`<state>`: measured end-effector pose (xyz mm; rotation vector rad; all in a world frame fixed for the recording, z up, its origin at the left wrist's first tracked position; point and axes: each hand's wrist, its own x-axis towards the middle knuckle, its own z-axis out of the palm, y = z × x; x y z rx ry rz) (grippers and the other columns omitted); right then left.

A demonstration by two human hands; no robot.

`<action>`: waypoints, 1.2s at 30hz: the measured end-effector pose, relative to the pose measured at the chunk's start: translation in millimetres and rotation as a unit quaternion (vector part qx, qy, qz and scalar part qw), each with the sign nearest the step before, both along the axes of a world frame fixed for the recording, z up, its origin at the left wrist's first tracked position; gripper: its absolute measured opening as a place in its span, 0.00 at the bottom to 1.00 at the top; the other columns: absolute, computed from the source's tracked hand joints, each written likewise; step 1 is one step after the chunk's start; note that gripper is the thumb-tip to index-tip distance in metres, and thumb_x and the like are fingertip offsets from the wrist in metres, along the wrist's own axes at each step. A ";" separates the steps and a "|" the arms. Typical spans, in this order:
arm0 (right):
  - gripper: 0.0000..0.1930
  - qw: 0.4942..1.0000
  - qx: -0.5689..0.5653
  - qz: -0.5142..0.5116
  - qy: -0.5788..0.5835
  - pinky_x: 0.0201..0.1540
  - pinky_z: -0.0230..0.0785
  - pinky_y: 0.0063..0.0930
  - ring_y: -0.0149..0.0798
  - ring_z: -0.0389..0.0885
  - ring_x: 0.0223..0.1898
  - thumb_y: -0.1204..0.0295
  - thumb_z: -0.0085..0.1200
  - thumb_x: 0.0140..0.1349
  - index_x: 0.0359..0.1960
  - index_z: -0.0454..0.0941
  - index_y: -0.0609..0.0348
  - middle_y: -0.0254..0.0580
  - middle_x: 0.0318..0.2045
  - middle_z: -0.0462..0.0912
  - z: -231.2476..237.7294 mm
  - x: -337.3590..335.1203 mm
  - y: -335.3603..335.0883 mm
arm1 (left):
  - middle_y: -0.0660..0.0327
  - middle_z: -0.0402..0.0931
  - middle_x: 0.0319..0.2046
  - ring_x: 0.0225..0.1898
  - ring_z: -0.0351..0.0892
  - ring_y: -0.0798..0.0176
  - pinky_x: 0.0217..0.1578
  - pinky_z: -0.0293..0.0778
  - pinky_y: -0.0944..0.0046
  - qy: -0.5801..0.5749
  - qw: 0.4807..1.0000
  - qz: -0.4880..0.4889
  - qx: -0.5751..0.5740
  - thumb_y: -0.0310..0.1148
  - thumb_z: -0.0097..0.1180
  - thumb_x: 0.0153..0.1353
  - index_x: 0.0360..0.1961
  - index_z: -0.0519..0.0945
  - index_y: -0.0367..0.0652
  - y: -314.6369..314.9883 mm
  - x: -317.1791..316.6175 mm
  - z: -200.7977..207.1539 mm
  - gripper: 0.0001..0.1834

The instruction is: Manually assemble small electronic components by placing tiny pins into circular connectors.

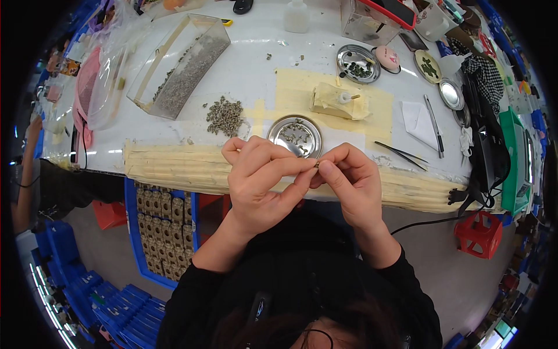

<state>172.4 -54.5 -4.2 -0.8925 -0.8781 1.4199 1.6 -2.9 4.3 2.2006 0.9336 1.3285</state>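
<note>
My left hand [258,186] and my right hand [356,185] meet above the table's padded front edge. Thumb and forefinger of each are pinched together around one tiny brownish piece [317,165]; it is mostly covered by fingertips, so its kind cannot be made out. Just beyond my fingers stands a round metal dish [318,139] with many small grey-green bits in it. A loose pile of similar small parts [225,116] lies to its left. Black tweezers [401,153] rest on the table to the right of my right hand.
A clear bin [195,72] of small parts tilts at the back left. Behind the dish is a tape-wrapped block [337,102]. Another metal dish [372,75], a pen [434,125] and white paper [417,121] lie right. A blue crate [132,232] and red stool [478,235] stand below.
</note>
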 end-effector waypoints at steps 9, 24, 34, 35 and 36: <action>0.08 0.991 0.033 -0.091 -0.089 0.45 0.75 0.23 0.28 0.81 0.37 0.73 0.53 0.71 0.43 0.76 0.68 0.43 0.36 0.85 7.1 12.8 1.3 | 0.73 0.76 0.26 0.31 0.71 0.68 0.44 0.52 0.58 0.099 0.990 0.077 -0.064 0.27 0.70 0.48 0.28 0.85 0.51 2.8 -18.7 -6.9 0.07; 0.08 0.981 0.038 -0.108 -0.159 0.42 0.75 0.25 0.30 0.82 0.34 0.74 0.50 0.72 0.39 0.77 0.67 0.43 0.32 0.85 10.8 16.6 -6.1 | 0.70 0.78 0.30 0.35 0.73 0.69 0.47 0.53 0.61 0.120 0.968 0.214 -0.044 0.29 0.67 0.55 0.35 0.87 0.48 26.5 -47.2 -8.4 0.06; 0.05 0.984 0.046 -0.078 -0.151 0.42 0.75 0.23 0.27 0.81 0.35 0.76 0.52 0.71 0.39 0.77 0.68 0.42 0.33 0.85 10.5 8.7 -9.0 | 0.71 0.75 0.29 0.36 0.72 0.65 0.47 0.51 0.54 0.230 0.946 0.230 0.006 0.32 0.67 0.55 0.30 0.84 0.51 54.4 -46.5 -8.0 0.03; 0.06 0.983 0.041 -0.079 -0.161 0.42 0.75 0.23 0.29 0.81 0.34 0.76 0.51 0.71 0.39 0.76 0.68 0.43 0.33 0.85 10.9 9.1 -9.2 | 0.71 0.76 0.29 0.36 0.73 0.64 0.47 0.51 0.54 0.236 0.946 0.223 -0.008 0.32 0.67 0.55 0.30 0.84 0.51 55.1 -47.2 -6.3 0.03; 0.07 0.982 0.037 -0.078 -0.170 0.42 0.75 0.24 0.30 0.81 0.34 0.75 0.50 0.71 0.39 0.76 0.68 0.44 0.32 0.85 11.3 9.2 -8.8 | 0.70 0.76 0.28 0.36 0.73 0.64 0.47 0.51 0.54 0.242 0.945 0.218 -0.021 0.32 0.67 0.55 0.30 0.84 0.51 55.2 -47.8 -5.0 0.03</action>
